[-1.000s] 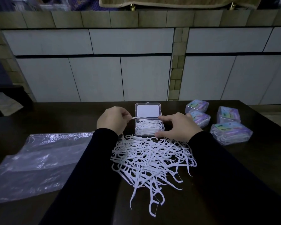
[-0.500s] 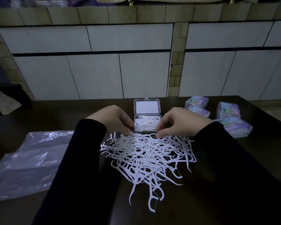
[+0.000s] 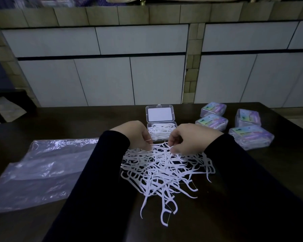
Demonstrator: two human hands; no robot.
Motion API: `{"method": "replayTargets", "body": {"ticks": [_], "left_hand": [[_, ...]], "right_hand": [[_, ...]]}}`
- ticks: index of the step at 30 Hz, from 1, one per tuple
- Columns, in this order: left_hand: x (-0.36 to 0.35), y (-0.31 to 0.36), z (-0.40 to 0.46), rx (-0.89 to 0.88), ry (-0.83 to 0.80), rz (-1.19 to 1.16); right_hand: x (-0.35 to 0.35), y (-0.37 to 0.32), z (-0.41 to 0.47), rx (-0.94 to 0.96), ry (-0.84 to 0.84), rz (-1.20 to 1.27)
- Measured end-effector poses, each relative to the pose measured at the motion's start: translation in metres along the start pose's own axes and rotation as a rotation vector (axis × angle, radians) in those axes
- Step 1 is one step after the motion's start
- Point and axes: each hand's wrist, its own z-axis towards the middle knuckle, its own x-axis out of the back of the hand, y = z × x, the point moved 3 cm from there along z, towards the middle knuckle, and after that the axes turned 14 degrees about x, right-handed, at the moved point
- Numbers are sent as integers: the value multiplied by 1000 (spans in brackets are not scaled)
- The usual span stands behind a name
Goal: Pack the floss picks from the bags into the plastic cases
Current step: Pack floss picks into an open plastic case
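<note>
**Hands at far edge of floss-pick pile, open case just behind**

Nearest: two dark long sleeves [image 3: 98, 189] reach forward over the dark wooden desk [image 3: 269, 172]. Between them lies a loose tangled pile of white plastic floss picks [image 3: 164, 170], a few stragglers trailing toward the viewer.

Left of the pile: an empty, crumpled clear plastic bag [image 3: 42, 168], lying flat.

At the pile's far edge: the left hand [image 3: 136, 135], fingers curled, pinches a white pick at its fingertips. The right hand [image 3: 187, 138], fingers curled downward, pinches another pick from the heap.

Just behind the hands: a small clear rectangular plastic case [image 3: 162, 131], its lid up, its tray partly filled with picks.

Right of it, apart: four closed clear cases with purple labels [image 3: 250, 138], grouped together.

Farthest: pale cabinet doors [image 3: 129, 75] and a tiled ledge.
</note>
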Motion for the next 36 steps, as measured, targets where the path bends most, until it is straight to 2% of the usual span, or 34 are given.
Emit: {"method": "replayTargets", "body": {"ticks": [5,12,16,19,24,29,32,36], "left_hand": [[2,-2,1,-1,51,9],[10,-8,0,-40,168,-133],[14,-8,-2,-78,212,-240],[15,-8,-3,-100,221,-328],[15,-10,-1,-119,201,-484],[17,-10,-1,-197,198,-707],[17,-7,-2,-211,256,-768],[17,-6,2,-214,362,-859]], "right_hand": [[1,9,2,9,38,34],[4,15,3,22,127,125],[10,21,7,62,328,116],[12,28,7,109,470,220],[12,35,6,175,549,423],[10,44,8,201,635,495],[10,45,8,215,708,513],[14,44,10,249,885,612]]}}
